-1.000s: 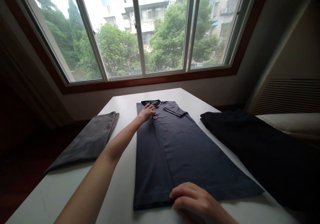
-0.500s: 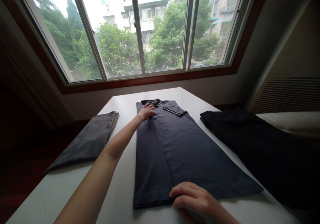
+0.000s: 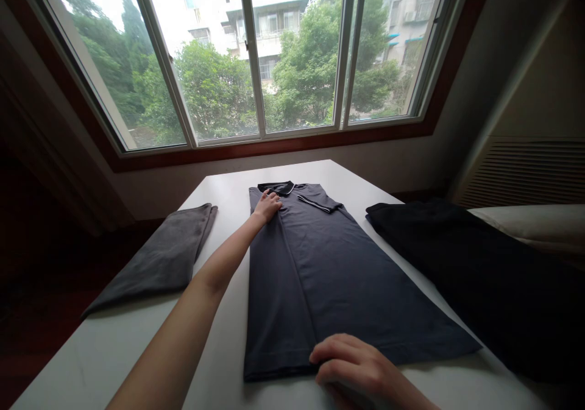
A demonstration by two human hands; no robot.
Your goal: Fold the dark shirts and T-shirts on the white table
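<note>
Polo shirt (image 3: 356, 288) lies on a white table (image 3: 228, 337) near a window (image 3: 256, 69).

across the upper centre of the frame we have bare tabletop (image 3: 223, 346) beyond the collar (image 3: 286, 187), ending at the wall (image 3: 375, 163). our left forearm (image 3: 183, 325) slants from the lower left to the centre, barring the room between the grey cloth (image 3: 158, 258) and the shirt (image 3: 347, 288); right of it we find a lane that narrows upward, until our left hand (image 3: 269, 206) stands over the shirt. at lower left, below the grey cloth, we can pass as far as the forearm. to the right, a thin slanting lane parts the shirt from the black cloth (image 3: 479, 282). at bottom centre our right hand (image 3: 359, 364) blocks part of the near hem (image 3: 278, 370).
</note>
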